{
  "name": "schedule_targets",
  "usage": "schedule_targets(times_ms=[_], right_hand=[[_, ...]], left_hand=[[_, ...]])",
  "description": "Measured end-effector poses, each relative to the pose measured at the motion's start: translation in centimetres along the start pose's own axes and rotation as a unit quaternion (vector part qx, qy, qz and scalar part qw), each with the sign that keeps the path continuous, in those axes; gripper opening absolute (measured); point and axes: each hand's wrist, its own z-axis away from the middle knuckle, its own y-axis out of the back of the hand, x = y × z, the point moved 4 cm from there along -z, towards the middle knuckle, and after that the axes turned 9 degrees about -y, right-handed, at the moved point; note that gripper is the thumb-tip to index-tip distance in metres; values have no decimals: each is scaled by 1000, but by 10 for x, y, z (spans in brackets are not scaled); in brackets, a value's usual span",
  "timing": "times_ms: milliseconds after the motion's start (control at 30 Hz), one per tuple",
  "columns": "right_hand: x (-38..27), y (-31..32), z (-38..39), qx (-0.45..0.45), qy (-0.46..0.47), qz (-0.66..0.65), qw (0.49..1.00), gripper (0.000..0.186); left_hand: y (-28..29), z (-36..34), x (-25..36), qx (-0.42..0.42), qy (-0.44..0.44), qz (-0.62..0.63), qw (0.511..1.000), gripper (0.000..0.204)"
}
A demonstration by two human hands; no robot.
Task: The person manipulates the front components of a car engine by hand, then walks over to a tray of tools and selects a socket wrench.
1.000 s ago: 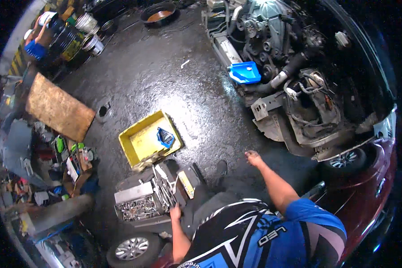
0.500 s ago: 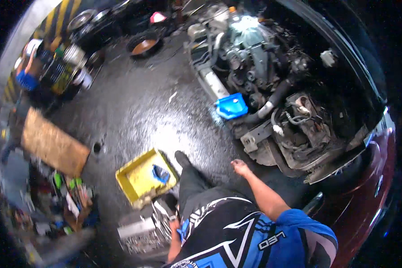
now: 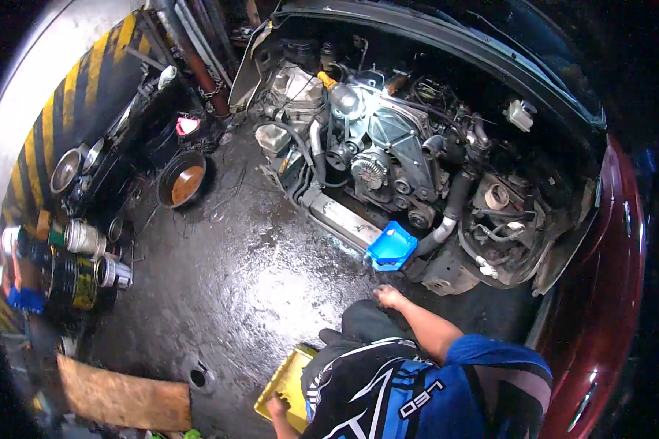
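Note:
My right hand (image 3: 389, 296) is held out in front of my right knee, close to the front of an open engine bay. Its fingers are curled, and what they hold, if anything, is too small to make out. Just beyond it, a blue plastic tray (image 3: 392, 247) rests on the car's front crossmember (image 3: 344, 222). My left hand (image 3: 277, 407) is low by the yellow plastic crate (image 3: 294, 369), fingers bent in; their contents cannot be made out. My body covers part of the crate.
The exposed engine (image 3: 395, 139) is lit by a work lamp (image 3: 346, 101). A dark red car door (image 3: 600, 307) is at right. On the left are a round black pan (image 3: 182, 180), buckets (image 3: 85, 238), a wooden board (image 3: 124, 395) and a hole (image 3: 198, 377) in the wet floor.
My view has swung toward the engine and wall, so the crate sits lower and the metal tools beside it are out of sight. My left hand has left those tools for the crate.

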Motion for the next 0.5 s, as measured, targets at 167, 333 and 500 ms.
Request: schedule_targets(times_ms=[167,333,500], right_hand=[[-136,-3,-81,-33,-125,-185,974,40],[-125,20,-168,51,55,312,947,33],[-149,46,-222,16,-40,315,948,38]], left_hand=[[89,-101,-144,85,317,399,856,33],[110,-249,-162,113,344,489,794,35],[99,-324,-153,-10,321,408,855,30]])
